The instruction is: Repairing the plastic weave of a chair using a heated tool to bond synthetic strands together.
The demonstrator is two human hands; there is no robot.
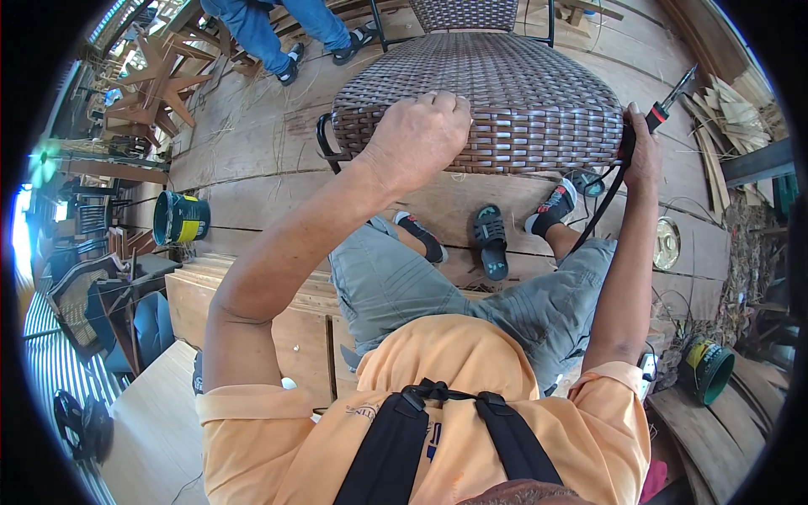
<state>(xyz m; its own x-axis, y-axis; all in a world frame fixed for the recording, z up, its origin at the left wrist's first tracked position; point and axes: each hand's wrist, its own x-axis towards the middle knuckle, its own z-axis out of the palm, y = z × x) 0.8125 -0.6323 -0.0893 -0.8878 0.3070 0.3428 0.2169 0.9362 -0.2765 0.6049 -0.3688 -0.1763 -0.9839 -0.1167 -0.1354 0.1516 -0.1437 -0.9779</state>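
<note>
A brown woven wicker chair [505,76] stands in front of me, its seat's front edge toward me. My left hand [425,130] is closed at the left part of that edge, knuckles up, against the weave; whether it pinches a strand is hidden. At the seat's right front corner, my right hand [644,156] is closed around a soldering iron [661,112] with a black and red handle. Its metal tip points up and away to the right, off the weave. A black cord [602,215] hangs from this hand toward my knee.
A loose sandal [490,244] lies on the plank floor [278,198] between my feet. Green buckets stand at left [179,217] and right [707,370]. Wood scraps [732,114] and a round metal lid [667,242] lie at right. Another person's legs [261,38] stand at far left.
</note>
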